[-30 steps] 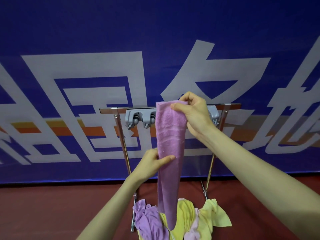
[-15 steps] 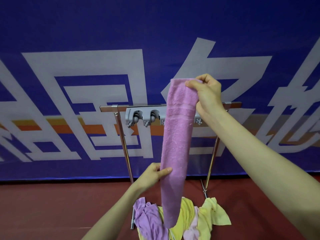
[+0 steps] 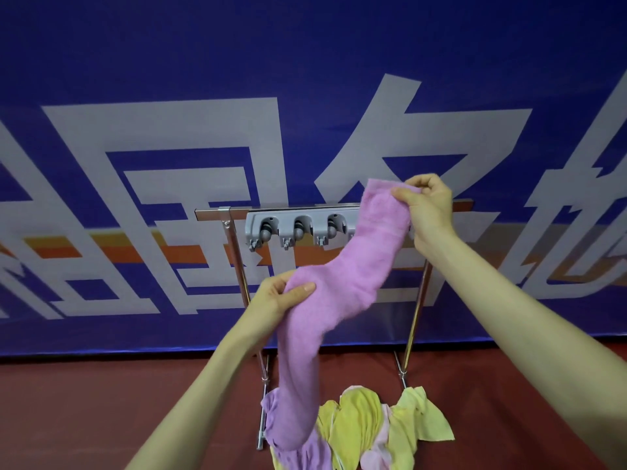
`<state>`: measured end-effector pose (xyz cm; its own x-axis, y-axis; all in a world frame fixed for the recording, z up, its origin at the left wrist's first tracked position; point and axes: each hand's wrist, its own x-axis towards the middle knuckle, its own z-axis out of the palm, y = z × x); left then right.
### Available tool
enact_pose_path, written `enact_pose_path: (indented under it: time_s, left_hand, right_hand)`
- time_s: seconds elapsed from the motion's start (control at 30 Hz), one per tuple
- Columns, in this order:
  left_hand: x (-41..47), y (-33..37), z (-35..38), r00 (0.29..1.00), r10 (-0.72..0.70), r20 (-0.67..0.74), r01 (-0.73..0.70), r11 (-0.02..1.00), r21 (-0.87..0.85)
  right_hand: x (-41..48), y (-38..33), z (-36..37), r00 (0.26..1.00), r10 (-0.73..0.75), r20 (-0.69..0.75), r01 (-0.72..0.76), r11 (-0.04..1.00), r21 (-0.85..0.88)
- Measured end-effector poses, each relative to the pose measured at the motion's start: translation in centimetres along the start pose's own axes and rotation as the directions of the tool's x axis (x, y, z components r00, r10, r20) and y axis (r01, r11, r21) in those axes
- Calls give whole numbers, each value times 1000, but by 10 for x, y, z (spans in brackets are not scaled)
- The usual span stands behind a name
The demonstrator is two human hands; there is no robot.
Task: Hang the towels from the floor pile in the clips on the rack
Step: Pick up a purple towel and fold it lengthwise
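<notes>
The right hand [image 3: 428, 204] now pinches the top end of the purple towel [image 3: 342, 286] just above the right end of the rack's top bar [image 3: 217, 212], lower than half a second ago, when it held that end well clear above the bar. The left hand [image 3: 278, 296] has risen from down near the floor pile [image 3: 366, 425] to the towel's middle and grips it there, thumb across the front, fingers wrapped behind, so the cloth that hung straight is now bowed into an S between the two hands. Its tail trails down onto the pile at the rack's foot, where yellow, pale pink and purple towels lie heaped on the red floor [image 3: 101, 401].

The grey clip strip [image 3: 298, 228] runs along the bar; three clips at its left end show empty, and the towel and right hand cover the rest, so I cannot tell what is there. No towel hangs in any clip that can be seen. The slack and the lowered top end suggest the person is lining the end up to press it into a clip near the bar's right end
</notes>
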<state>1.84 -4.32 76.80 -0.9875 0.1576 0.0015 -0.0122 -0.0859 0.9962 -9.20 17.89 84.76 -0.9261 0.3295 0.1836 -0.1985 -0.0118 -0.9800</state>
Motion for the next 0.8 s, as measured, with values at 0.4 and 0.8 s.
enact_pose_path:
  time_s: [0.4,0.8]
  left_hand:
    - [22,49,11,969,-45,241,-8,977,214]
    - [6,28,-13,959,-155,238,92,962,257]
  right_hand:
    - [-66,40,3,595,240,767,-284,955,-79]
    - [-82,50,17,451,318,834,-254,941,-221]
